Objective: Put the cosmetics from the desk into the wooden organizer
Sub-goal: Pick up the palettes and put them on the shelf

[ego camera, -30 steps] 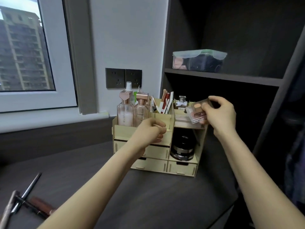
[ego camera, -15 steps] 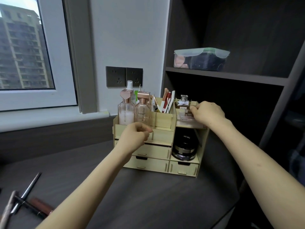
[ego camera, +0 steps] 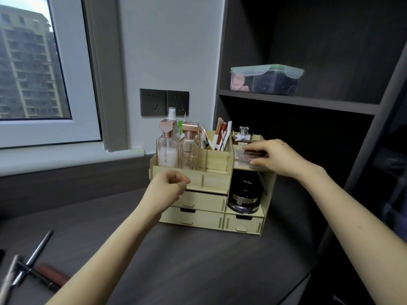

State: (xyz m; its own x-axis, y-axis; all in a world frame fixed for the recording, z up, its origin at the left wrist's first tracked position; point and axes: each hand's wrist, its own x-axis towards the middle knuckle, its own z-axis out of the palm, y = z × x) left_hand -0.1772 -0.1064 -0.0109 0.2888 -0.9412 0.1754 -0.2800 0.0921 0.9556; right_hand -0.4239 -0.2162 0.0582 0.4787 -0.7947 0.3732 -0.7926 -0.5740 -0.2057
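Observation:
The wooden organizer (ego camera: 214, 180) stands at the back of the dark desk, holding two pink-capped bottles (ego camera: 177, 148), several pens and brushes (ego camera: 220, 136), a small perfume bottle (ego camera: 242, 135) and a black round jar (ego camera: 244, 193). My right hand (ego camera: 272, 156) lies over a clear compact with pink shades (ego camera: 248, 155) on the organizer's upper right shelf, thumb and fingers pinching its edges. My left hand (ego camera: 168, 190) hovers in front of the organizer's left drawers, fingers curled, holding nothing. Several pens and a reddish-brown tube (ego camera: 47, 275) lie on the desk at the lower left.
A lidded clear plastic box (ego camera: 265, 79) sits on the dark shelf above the organizer. Wall sockets (ego camera: 164, 102) are behind it, a window to the left. The shelf unit's upright (ego camera: 374, 137) rises at the right beside the organizer.
My right hand carried the compact from the air down onto the organizer's upper right shelf. My left hand dropped slightly and drew back from the organizer's front.

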